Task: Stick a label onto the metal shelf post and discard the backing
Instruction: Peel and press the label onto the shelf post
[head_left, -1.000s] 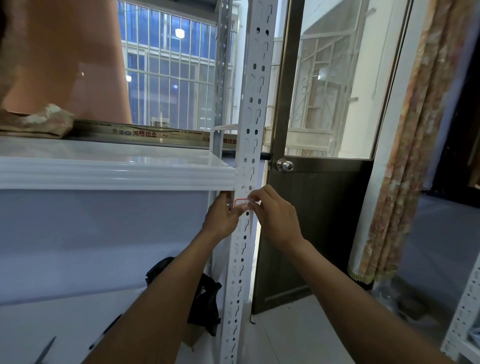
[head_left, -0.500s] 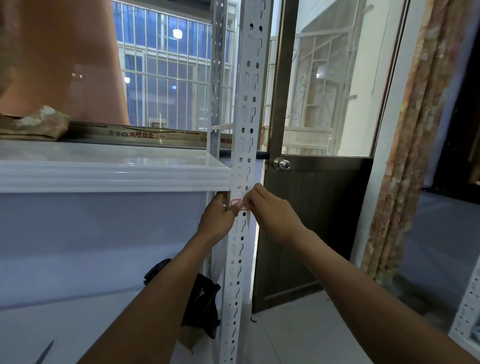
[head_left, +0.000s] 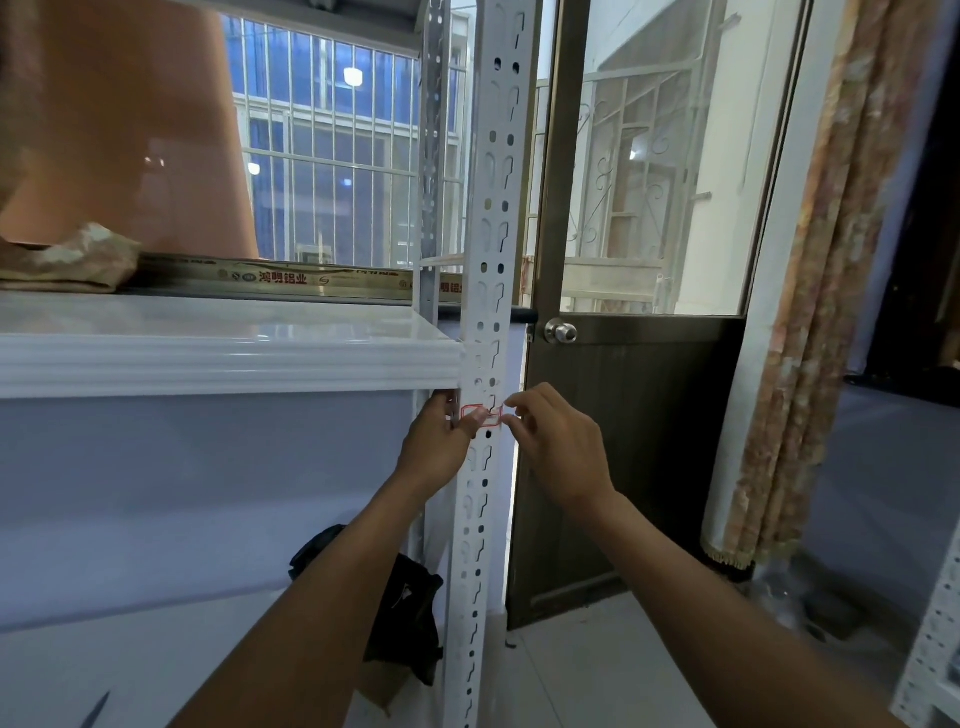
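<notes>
The white perforated metal shelf post (head_left: 493, 218) stands upright in the middle of the view. Just below the shelf board, a small white label with a red border (head_left: 491, 417) lies across the post's front face. My left hand (head_left: 439, 452) pinches the label's left part against the post: its thumb lies on the label and its fingers curl round the post's left edge. My right hand (head_left: 558, 449) is to the right of the post, with index finger and thumb pinched at the label's right end. No separate backing can be made out.
A glossy white shelf board (head_left: 223, 358) joins the post from the left. A dark door with a round knob (head_left: 560, 331) is just behind on the right, a patterned curtain (head_left: 810, 322) further right. A black object (head_left: 405, 613) lies low behind the post.
My right hand has drawn a little to the right, uncovering more of the label. My left thumb stays on the label's left part.
</notes>
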